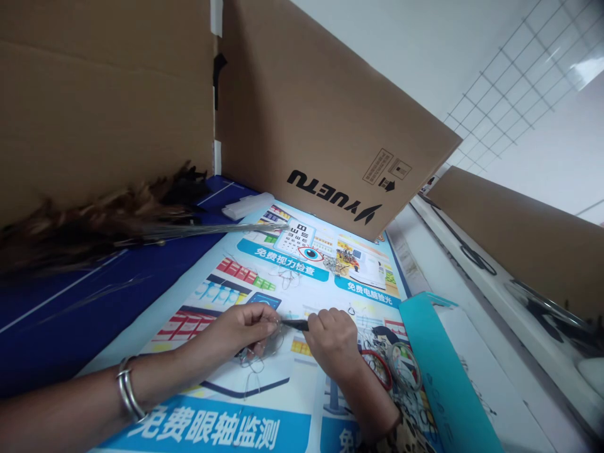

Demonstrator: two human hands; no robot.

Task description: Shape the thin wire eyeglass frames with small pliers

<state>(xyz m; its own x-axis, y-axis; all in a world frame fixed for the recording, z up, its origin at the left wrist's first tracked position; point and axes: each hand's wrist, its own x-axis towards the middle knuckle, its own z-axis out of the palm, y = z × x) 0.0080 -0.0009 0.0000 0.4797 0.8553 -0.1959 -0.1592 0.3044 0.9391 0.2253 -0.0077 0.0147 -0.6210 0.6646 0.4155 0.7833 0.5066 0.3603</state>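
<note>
My left hand (252,327) pinches a tangle of thin wire (255,365), whose loops hang below the fingers. In my right fist (333,340) is a dark tool (296,324) with a narrow tip, probably tweezers; its other end is hidden in the palm. The tip meets the wire at my left fingertips. Below both hands lies a printed poster sheet (226,434). Close to my right forearm rest a red ring (380,371) and a pale coil (406,368) among more tangled wire.
Cardboard panels (302,113) stand at the back and left. Brown feathers (94,220) with long thin stems (212,230) lie on blue cloth (165,277). A small wire heap (336,264) sits farther up the poster. To the right is a teal box (448,371) with a white sheet.
</note>
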